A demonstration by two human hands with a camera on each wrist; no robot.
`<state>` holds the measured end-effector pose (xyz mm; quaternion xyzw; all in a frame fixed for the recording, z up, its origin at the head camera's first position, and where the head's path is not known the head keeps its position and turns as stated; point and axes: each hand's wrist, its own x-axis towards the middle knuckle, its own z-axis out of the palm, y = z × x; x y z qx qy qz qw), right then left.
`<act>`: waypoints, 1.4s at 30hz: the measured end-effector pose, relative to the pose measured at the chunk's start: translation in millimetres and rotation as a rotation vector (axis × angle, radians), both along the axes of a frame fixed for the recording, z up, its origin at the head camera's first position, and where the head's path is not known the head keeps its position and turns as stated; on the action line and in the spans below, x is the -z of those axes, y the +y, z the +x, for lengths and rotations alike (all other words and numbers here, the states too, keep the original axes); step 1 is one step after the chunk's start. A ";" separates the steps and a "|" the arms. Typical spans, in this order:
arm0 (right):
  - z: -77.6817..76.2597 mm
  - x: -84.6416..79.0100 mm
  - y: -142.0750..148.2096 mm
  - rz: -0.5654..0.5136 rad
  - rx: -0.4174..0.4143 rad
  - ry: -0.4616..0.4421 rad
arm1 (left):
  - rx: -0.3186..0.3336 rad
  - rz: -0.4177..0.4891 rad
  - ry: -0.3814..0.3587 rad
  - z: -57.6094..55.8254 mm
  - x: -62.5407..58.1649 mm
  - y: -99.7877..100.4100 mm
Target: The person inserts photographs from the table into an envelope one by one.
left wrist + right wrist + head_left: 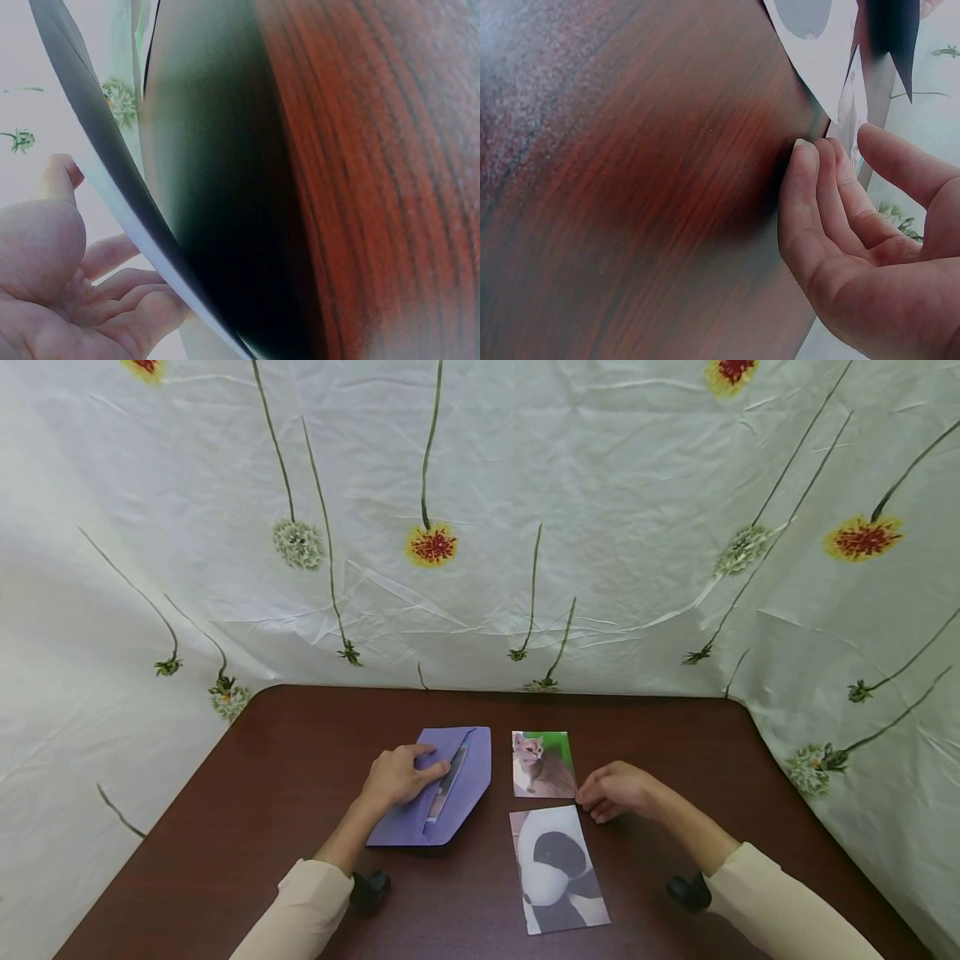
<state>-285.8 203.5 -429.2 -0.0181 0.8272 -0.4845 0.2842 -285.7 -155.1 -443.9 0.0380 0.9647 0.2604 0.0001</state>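
My left hand [405, 774] rests on a lilac envelope [471, 793], its index finger and thumb spread across the paper. The flap is unfolded to the right, and a picture card [444, 789] shows in the opening. In the left wrist view, the envelope's edge [142, 225] stands raised off the table beside the fingers. My right hand [618, 789] is at the lower right corner of a kitten photo [542, 768], fingers bent near the tabletop. From the right wrist, a gap shows between thumb and fingertips [804, 154]; whether they touch the photo I cannot tell.
A larger black-and-white panda picture [558, 868] lies just below the kitten photo, slightly turned. The brown wooden table [315, 735] has rounded far corners. Behind it hangs a white cloth [480, 527] printed with flowers. A dark camera band sits on each wrist.
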 end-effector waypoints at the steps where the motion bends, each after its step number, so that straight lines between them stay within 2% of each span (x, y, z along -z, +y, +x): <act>1: 0.3 0.1 -0.1 0.000 0.000 0.001 | -0.001 0.000 0.002 0.3 -0.2 0.1; 5: 1.5 0.5 -1.2 0.007 -0.008 0.008 | 0.001 -0.008 0.018 1.5 -0.7 0.4; 42: 0.9 8.9 -7.6 0.051 -0.019 0.017 | 0.002 -0.015 0.004 0.4 0.0 0.6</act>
